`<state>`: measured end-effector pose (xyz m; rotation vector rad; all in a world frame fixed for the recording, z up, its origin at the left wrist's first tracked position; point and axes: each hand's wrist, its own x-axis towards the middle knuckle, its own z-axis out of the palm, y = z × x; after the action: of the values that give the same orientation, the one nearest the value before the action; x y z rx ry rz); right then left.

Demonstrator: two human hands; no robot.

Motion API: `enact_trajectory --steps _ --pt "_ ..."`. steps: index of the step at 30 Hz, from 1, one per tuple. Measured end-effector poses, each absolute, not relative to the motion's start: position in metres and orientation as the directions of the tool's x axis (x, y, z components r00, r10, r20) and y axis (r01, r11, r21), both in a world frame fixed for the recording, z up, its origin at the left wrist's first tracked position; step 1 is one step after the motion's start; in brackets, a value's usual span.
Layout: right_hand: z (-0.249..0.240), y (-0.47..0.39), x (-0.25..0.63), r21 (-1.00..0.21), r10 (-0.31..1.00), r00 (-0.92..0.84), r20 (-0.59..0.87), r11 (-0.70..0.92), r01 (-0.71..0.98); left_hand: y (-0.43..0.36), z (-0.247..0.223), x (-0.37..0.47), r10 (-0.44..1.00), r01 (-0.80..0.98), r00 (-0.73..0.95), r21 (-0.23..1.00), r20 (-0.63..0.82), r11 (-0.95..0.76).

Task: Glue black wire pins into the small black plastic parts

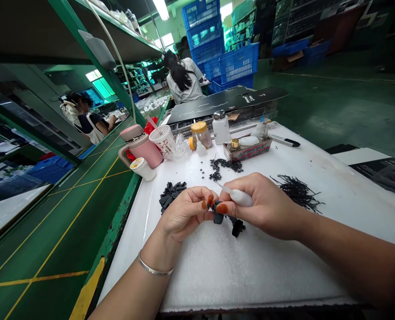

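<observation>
Two bare hands, close together over the white tabletop (197,275). Your left hand (186,213) pinches a small dark-grey moulded piece (218,218) between thumb and fingers. Your right hand (266,204) grips a small white plastic squeeze bottle (241,198), nozzle angled up-left, thumb tip at the piece. Just below your right hand: a black knobbly part (238,228). Beyond: scattered tiny black rings (231,166). Left: a heap of dark-grey chunks (171,194). Right: a loose bundle of thin black sticks (297,192).
</observation>
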<state>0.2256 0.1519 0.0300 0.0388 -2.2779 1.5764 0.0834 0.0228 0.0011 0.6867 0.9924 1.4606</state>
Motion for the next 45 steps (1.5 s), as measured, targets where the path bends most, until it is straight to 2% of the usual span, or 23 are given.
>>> enact_trajectory --steps 9,17,22,30,35,38,40,43,45 --pt "0.032 0.153 0.226 -0.896 0.141 -0.944 0.298 0.383 -0.225 0.023 0.000 0.083 0.981 -0.469 -0.146 0.882 -0.129 0.046" --pt "0.034 0.157 0.226 -0.923 0.140 -0.986 0.089 0.382 -0.029 0.023 0.003 0.081 0.983 -0.378 -0.148 0.925 -0.109 0.046" --pt "0.032 0.156 0.224 -0.912 0.166 -0.983 0.082 0.411 -0.006 0.023 0.007 0.081 0.968 -0.256 -0.233 0.966 -0.094 0.033" --pt "0.029 0.157 0.221 -0.895 0.207 -0.970 0.125 0.446 -0.020 0.024 0.006 0.082 0.958 -0.217 -0.284 0.976 -0.048 -0.016" --pt "0.027 0.167 0.217 -0.906 0.261 -0.965 0.029 0.416 0.085 0.021 0.016 0.078 0.874 -0.120 -0.485 0.987 0.034 -0.105" --pt "0.023 0.174 0.215 -0.856 0.260 -0.965 -0.019 0.495 0.150 0.013 0.026 0.065 0.757 -0.020 -0.641 0.983 0.126 -0.181" --pt "0.019 0.176 0.213 -0.791 0.270 -0.962 -0.034 0.581 0.190 0.008 0.030 0.055 0.681 0.103 -0.709 0.983 0.180 -0.152" --pt "0.014 0.179 0.210 -0.679 0.277 -0.959 -0.063 0.693 0.245 0.003 0.031 0.042 0.649 0.352 -0.722 0.935 0.241 0.045" --pt "0.013 0.181 0.209 -0.609 0.294 -0.953 -0.078 0.743 0.279 0.004 0.027 0.038 0.675 0.527 -0.687 0.824 0.268 0.209"
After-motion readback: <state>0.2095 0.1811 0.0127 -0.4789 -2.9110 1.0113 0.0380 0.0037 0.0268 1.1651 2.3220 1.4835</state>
